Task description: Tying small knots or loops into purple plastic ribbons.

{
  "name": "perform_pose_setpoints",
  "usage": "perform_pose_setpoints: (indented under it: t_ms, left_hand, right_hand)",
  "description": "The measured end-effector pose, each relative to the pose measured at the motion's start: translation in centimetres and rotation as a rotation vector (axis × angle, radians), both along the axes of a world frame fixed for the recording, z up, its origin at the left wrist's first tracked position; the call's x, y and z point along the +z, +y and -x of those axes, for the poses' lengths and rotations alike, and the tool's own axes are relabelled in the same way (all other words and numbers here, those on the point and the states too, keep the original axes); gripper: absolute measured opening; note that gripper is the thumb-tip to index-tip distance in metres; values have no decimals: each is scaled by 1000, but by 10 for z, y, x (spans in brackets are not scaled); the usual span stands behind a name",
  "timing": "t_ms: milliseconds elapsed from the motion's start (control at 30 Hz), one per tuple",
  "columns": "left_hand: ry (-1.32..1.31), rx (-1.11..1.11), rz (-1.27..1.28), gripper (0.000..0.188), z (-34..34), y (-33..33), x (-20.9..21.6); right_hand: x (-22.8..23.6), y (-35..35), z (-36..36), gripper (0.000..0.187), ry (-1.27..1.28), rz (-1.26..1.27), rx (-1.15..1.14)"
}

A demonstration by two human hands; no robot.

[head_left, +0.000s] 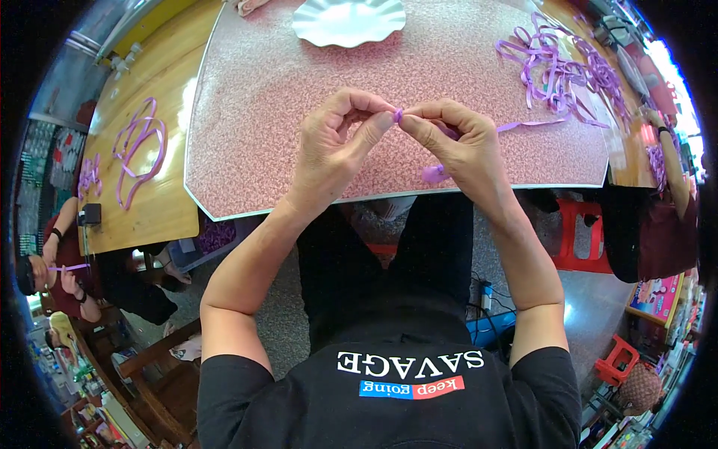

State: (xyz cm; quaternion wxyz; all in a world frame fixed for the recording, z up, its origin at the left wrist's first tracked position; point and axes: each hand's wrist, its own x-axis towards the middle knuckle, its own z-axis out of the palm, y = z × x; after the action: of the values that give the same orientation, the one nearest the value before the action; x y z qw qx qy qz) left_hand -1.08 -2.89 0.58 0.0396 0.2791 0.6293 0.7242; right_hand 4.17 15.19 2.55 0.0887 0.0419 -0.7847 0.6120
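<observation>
Above the middle of the pink speckled table, my left hand [333,146] and my right hand [460,142] meet at the fingertips. Thumb and forefinger of each pinch a small knot of purple ribbon [398,116] between them. From my right hand a length of the same ribbon [532,124] runs right toward a loose heap. A rounded purple end [433,174] hangs below my right hand; whether it is a ribbon loop or something else, I cannot tell. My palms hide part of the ribbon.
A tangled heap of purple ribbon [553,63] lies at the table's right. A white scalloped dish [348,21] stands at the far edge. More ribbon [142,150] lies on the wooden table [161,213] at left. People sit at both sides; a red stool [580,236] stands right.
</observation>
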Motion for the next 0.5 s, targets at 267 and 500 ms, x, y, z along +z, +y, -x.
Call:
perform_pose_setpoints:
  t_ms: [267,500]
  left_hand:
    - [255,72,72,9,4,6,-10]
    - [162,107,4,9,-3,7,-11]
  right_hand:
    - [12,0,1,19,-262,117,78]
    - [5,-3,4,19,-130,40,52]
